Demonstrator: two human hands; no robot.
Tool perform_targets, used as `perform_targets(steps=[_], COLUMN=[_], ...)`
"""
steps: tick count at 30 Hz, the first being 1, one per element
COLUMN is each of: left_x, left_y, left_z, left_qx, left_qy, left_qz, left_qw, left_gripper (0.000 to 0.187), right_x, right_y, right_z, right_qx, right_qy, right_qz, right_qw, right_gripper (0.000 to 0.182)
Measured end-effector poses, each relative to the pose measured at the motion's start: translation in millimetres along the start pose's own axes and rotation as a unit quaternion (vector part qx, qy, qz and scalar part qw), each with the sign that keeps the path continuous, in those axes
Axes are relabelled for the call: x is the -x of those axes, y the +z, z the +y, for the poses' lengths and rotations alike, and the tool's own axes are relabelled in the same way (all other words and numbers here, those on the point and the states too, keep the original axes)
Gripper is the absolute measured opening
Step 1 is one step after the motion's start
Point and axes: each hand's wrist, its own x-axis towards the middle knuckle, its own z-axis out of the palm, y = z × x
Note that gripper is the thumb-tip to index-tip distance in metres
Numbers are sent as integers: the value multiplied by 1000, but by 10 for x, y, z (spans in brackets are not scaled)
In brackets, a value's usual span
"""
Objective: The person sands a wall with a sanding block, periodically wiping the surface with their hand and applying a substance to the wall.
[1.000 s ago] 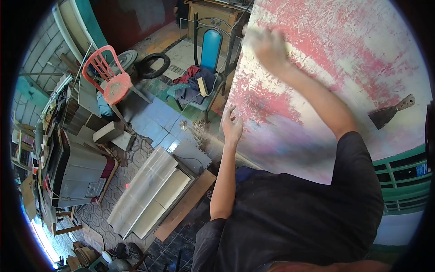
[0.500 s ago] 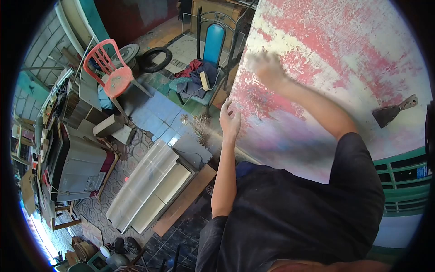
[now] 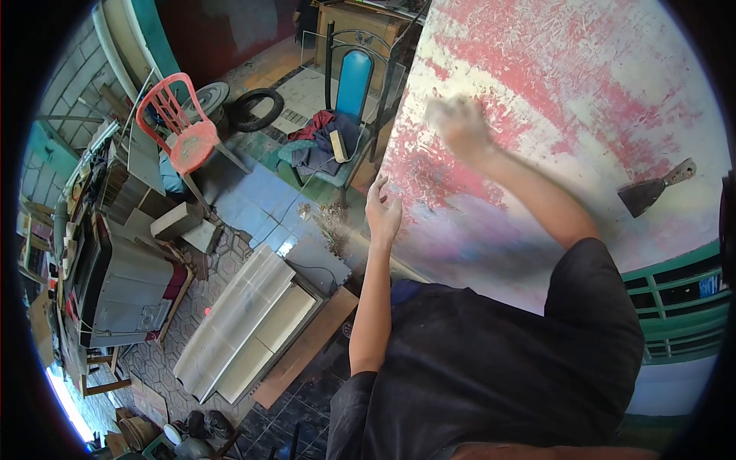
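Observation:
A large board [image 3: 583, 100] with patchy red, cream and purple paint fills the upper right. Over its left part is my right hand [image 3: 460, 124], fingers bent and smeared by motion; whether it holds anything cannot be made out. My left hand [image 3: 383, 213] is at the board's left edge, fingers apart and slightly curled, with nothing in it. On the board's right side lies a scraper [image 3: 652, 189] with a wide dark blade, touched by neither hand.
A red plastic chair [image 3: 193, 146], a tyre [image 3: 257, 110] and a blue-backed chair [image 3: 353, 84] bearing cloths stand at the upper left. Below are a long cabinet [image 3: 245, 322] and a grey appliance [image 3: 126, 284]. Green bars [image 3: 675, 307] run along the right.
My right hand has shifted slightly right and down across the board. The view has moved a little, so the room and scraper appear shifted left.

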Motion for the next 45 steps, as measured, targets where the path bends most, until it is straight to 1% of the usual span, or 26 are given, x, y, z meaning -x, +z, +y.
perform_targets(steps=[1,2,3,4,6,7,9,13,15,17,18,20,21,23,25,29,31,32,33,36,37,39,41,42,44,45], left_x=[-17,-10,-8,-5,-12,-51,-10,30,64,55,73,78,78,67,117,127,117,116,122,149,151,202,304,306,375,429], left_y=[-6,-15,-3,20,50,67,88,49,32,37,29,60,69,59,38,-50,-78,-87,-92,3,32,77,46,34,-38,-82], left_z=[1,-12,-30,-41,-51,-42,-48,61,61,65,56,-51,-89,-51,15,43,44,85,110,28,14,-1,64,126,208,216], left_qx=[2,-8,-18,-18,-22,-22,-28,-38,-33,-33,-37,-40,-41,-45,-52,-36,-25,-25,-25,-21,-23,-34,-49,-59,-51,-45], left_qy=[-1,-10,-17,-18,-16,-13,-21,-18,-2,-12,-21,-15,-7,-6,-8,3,13,2,-10,17,19,21,20,23,19,9], left_qz=[0,-12,-26,-28,-35,-34,-44,-52,-41,-43,-47,-44,-41,-42,-47,-32,-25,-27,-31,-16,-18,-37,-50,-54,-42,-35], left_qw=[1000,1000,999,999,999,999,998,998,999,998,998,998,998,998,998,999,999,999,999,1000,999,998,997,997,998,998], left_gripper=[55,56,58,58,58,58,57,57,57,57,57,57,56,56,56,56,56,55,55,51,51,51,51,51,51,51], right_x=[-151,-314,-414,-357,-151,7,269,343,45,-196,-248,-336,-184,119,315,223,-10,-86,-260,-200,-111,150,237,365,629,681], right_y=[-231,-503,-608,-582,-395,-18,125,-13,-283,-354,-472,-601,-394,-93,49,-125,-402,-263,-504,-374,-157,15,-201,-135,71,-12], right_z=[318,613,792,773,591,353,-160,-364,43,521,581,613,443,-34,-527,-525,-60,196,438,484,294,-226,-663,-819,-1121,-1212], right_qx=[17,35,-48,-47,90,20,47,-114,110,45,43,29,64,93,-2,-27,58,10,-23,63,94,101,22,24,-201,-203], right_qy=[67,98,130,131,116,138,29,-28,-14,113,111,144,149,69,11,-18,70,152,170,167,153,45,6,6,35,33], right_qz=[77,91,203,201,178,167,3,-65,-159,58,55,187,116,-38,-121,-212,-127,21,139,143,135,-11,-134,-130,-132,-130], right_qw=[995,990,969,970,973,976,998,991,981,991,991,971,980,993,993,977,988,988,975,974,974,994,991,991,970,970], right_gripper=[29,11,11,11,15,18,23,28,28,22,22,19,22,25,25,26,25,25,26,25,23,27,21,21,20,20])
